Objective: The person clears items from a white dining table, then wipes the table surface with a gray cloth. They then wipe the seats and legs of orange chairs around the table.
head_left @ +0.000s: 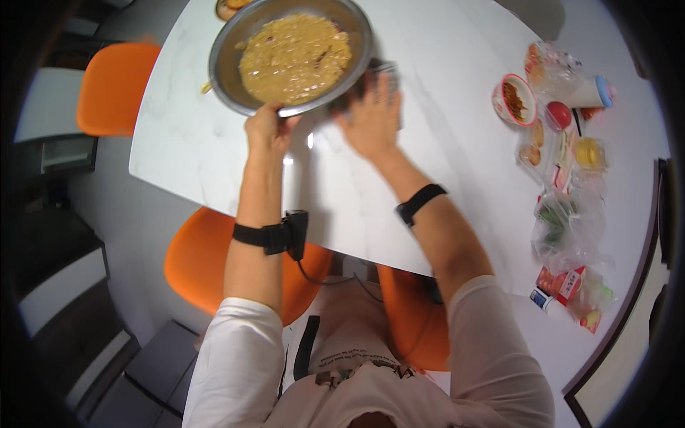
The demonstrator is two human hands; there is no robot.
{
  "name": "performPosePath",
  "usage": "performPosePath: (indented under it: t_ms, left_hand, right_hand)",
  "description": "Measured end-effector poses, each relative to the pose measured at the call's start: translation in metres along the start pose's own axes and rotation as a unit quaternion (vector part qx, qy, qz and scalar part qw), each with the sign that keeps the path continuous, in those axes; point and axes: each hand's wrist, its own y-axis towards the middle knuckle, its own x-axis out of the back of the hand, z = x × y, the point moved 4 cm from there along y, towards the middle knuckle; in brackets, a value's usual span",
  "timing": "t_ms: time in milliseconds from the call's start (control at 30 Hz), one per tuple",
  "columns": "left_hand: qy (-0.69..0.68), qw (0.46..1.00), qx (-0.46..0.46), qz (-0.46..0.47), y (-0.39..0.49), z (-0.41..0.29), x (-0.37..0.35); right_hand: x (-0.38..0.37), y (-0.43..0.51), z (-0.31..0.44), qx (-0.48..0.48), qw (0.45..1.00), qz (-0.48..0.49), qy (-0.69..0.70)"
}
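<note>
My left hand [267, 128] grips the near rim of a wide stainless steel bowl [222, 69], thumb over the edge. A thick, wet yellow mixture [294, 59] with a few dark reddish bits lies in the bowl. The bowl tilts slightly toward me, and whether its base touches the table is hidden. Just right of the bowl, my right hand [374, 117] is palm down over a dark, flat object [393, 72]. That object is blurred and partly under the hand and bowl, so its kind and the grip on it are unclear.
A white marble-patterned table [353, 214] spans the view, with orange chairs [198, 257] at its near edge. Along the right lie a small bowl of brown shreds [515, 101], a red round item [558, 115], a yellow-lidded jar [588, 153] and plastic-bagged greens [559, 219].
</note>
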Motion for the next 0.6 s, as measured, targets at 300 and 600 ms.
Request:
performPosePath:
  t_ms: [300, 600]
  left_hand:
    - [-0.007, 1.000, -0.010, 0.009, -0.014, 0.021, -0.039]
    - [0.063, 0.996, -0.009, 0.056, -0.038, 0.062, -0.102]
  right_hand:
    - [0.051, -0.133, -0.025, 0.149, 0.977, 0.106, 0.114]
    - [0.066, -0.154, -0.185, -0.161, 0.986, 0.025, -0.026]
